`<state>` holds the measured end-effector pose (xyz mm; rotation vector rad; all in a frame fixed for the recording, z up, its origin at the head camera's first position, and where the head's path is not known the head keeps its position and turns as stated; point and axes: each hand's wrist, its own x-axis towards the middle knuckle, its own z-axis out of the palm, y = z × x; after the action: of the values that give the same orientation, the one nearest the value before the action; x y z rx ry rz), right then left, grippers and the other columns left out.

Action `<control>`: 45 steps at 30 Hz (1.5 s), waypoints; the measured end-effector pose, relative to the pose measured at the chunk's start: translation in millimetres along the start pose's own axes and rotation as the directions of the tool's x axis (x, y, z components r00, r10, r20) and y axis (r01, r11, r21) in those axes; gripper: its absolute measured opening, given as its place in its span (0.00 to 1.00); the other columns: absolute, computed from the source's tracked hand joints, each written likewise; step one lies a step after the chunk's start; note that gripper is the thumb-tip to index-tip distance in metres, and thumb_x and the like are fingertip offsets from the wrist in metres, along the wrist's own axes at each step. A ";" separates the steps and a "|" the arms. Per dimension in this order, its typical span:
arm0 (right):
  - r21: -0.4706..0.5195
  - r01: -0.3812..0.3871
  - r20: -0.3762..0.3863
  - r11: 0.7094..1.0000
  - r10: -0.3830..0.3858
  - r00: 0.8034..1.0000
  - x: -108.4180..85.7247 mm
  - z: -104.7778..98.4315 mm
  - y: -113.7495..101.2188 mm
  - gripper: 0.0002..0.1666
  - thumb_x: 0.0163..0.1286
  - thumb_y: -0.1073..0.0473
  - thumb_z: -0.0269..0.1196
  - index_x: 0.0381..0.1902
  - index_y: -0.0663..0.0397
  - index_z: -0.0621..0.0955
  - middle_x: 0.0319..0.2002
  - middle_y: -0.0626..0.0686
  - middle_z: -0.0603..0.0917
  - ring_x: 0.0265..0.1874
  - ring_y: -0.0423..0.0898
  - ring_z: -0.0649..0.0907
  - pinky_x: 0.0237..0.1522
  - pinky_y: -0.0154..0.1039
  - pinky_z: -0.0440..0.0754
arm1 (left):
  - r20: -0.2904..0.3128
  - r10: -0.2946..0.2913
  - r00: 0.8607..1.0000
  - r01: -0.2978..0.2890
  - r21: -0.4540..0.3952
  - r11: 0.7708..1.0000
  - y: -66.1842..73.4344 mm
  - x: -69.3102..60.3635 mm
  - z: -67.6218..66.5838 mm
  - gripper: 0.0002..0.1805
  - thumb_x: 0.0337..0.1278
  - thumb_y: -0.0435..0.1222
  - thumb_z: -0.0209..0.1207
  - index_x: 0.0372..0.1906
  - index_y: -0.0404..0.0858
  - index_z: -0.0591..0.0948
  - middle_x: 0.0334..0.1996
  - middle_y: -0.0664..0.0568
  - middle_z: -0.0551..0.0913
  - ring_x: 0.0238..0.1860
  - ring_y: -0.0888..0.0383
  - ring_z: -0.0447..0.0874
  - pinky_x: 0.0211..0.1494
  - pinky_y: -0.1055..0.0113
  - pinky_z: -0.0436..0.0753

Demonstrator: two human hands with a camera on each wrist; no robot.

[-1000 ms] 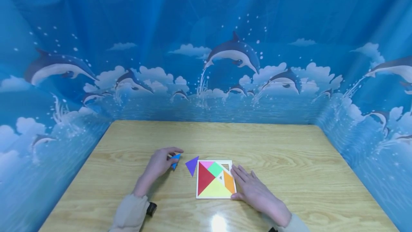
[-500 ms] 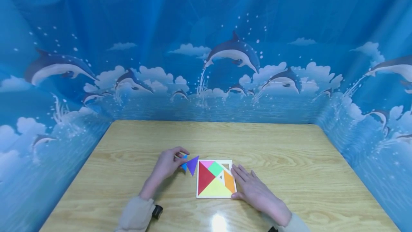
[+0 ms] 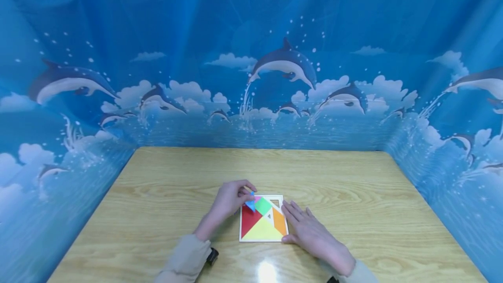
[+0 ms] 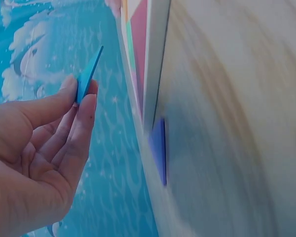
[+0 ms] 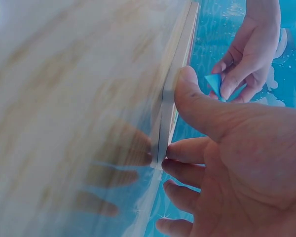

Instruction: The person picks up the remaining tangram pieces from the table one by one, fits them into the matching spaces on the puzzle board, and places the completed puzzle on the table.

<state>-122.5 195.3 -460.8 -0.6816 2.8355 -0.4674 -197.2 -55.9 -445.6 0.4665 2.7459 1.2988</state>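
My left hand (image 3: 227,200) pinches a small blue triangle tangram piece (image 3: 250,205) between thumb and fingers. It holds the piece above the upper left of a white-framed tangram board (image 3: 261,242). In the board lie a red triangle (image 3: 248,222), a yellow triangle (image 3: 265,231), an orange parallelogram (image 3: 279,222), a green square (image 3: 263,206) and a pink piece, partly covered. Bare gaps show at the upper right and near the middle. My right hand (image 3: 312,234) rests against the board's right edge, fingers extended. A purple triangle (image 4: 159,150) lies beside the board in the left wrist view; my left hand hides it in the head view.
The board lies on a wood-grain table (image 3: 188,167). A blue curtain printed with dolphins (image 3: 251,112) surrounds the table at the back and sides. A bright glare spot shows on the table in front of the board.
My left hand has carried the blue triangle to the right, past the purple triangle and over the board. My right hand and the board have stayed in place.
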 end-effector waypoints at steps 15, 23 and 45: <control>-0.004 0.021 -0.004 1.000 -0.021 1.000 0.0 -0.1 1.5 0.49 0.70 0.42 0.63 0.76 0.65 0.61 0.79 0.61 0.58 0.77 0.61 0.57 0.73 0.67 0.57 | 0.175 0.058 0.983 -0.060 0.008 0.998 11.5 5.4 33.9 0.14 0.55 0.28 0.71 0.46 0.41 0.86 0.37 0.47 0.89 0.36 0.57 0.87 0.39 0.70 0.86; -0.025 0.029 -0.018 0.999 -0.030 0.999 -1.1 -0.3 1.0 0.49 0.70 0.41 0.63 0.76 0.66 0.61 0.78 0.61 0.58 0.77 0.62 0.58 0.73 0.67 0.58 | 0.198 0.073 0.977 -0.089 0.074 0.993 16.3 6.6 41.4 0.14 0.50 0.29 0.73 0.44 0.40 0.87 0.34 0.52 0.87 0.34 0.62 0.84 0.38 0.75 0.82; -0.048 0.051 -0.039 0.998 -0.053 0.998 -2.2 0.1 2.4 0.48 0.69 0.43 0.65 0.75 0.68 0.63 0.77 0.63 0.60 0.76 0.63 0.60 0.71 0.68 0.60 | 0.105 0.123 0.987 -0.147 0.269 0.952 28.6 3.2 45.1 0.10 0.53 0.34 0.73 0.41 0.40 0.88 0.31 0.55 0.86 0.31 0.64 0.80 0.37 0.74 0.79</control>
<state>-121.6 198.4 -461.5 -0.7652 2.8807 -0.4284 -184.8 -4.4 -452.5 0.7250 2.8751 0.8917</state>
